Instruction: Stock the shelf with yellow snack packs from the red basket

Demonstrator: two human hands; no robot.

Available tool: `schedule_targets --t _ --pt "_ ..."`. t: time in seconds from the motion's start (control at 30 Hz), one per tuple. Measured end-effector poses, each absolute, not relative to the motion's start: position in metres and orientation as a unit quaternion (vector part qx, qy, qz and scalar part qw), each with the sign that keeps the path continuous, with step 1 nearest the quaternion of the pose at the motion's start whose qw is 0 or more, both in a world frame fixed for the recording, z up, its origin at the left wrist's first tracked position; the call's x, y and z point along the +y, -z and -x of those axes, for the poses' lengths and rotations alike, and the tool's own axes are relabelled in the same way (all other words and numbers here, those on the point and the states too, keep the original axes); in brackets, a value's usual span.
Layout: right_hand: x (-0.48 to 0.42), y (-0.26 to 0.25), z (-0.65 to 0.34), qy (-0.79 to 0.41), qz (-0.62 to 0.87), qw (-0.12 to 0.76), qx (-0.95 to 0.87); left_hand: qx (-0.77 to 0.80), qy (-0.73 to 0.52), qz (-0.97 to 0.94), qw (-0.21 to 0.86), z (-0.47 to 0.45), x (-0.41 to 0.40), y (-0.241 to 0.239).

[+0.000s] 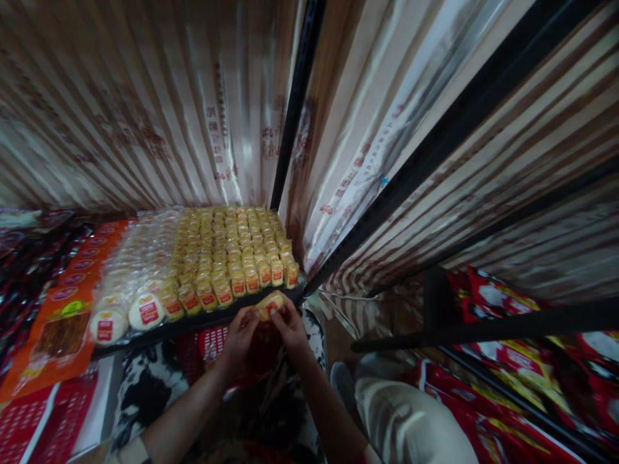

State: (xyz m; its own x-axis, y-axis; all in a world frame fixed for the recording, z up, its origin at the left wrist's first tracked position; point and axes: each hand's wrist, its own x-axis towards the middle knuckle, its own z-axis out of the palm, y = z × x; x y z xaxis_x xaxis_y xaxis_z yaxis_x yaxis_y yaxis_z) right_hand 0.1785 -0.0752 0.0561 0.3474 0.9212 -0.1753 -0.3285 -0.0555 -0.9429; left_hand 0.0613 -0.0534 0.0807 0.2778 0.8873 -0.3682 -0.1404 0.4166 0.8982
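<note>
Between my two hands is a small yellow snack packet (269,305) with a reddish label, held just in front of the shelf edge. My left hand (243,330) pinches its left end, and my right hand (289,322) grips the right end with the thumb on its front. Rows of matching yellow packets (232,258) stand packed on the shelf right behind my hands. To their left are rows of round white packets (146,310) with red labels, in clear wrapping.
An orange snack bag (68,322) lies left of the rows. Black metal shelf posts (296,103) rise at the corner. A red basket (213,341) sits below the shelf. Red snack bags (507,354) fill racks at right, near a person's light-coloured trouser leg (411,419).
</note>
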Motion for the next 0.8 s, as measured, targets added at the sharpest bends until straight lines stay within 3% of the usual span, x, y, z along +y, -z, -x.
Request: schedule_targets --t 0.33,0.53,0.8 --pt "-0.077 -0.064 -0.19 -0.476 0.549 0.644 -0.239 0.463 -0.333 -0.517 0.638 -0.07 -0.044 -0.067" --pt "-0.074 -0.054 -0.183 -0.566 0.51 0.631 -0.148 0.473 -0.355 -0.521 0.616 -0.076 -0.044 -0.067" --pt "-0.068 -0.046 -0.172 -0.575 0.453 0.674 -0.101 0.552 -0.31 -0.623 0.459 -0.087 -0.035 -0.075"
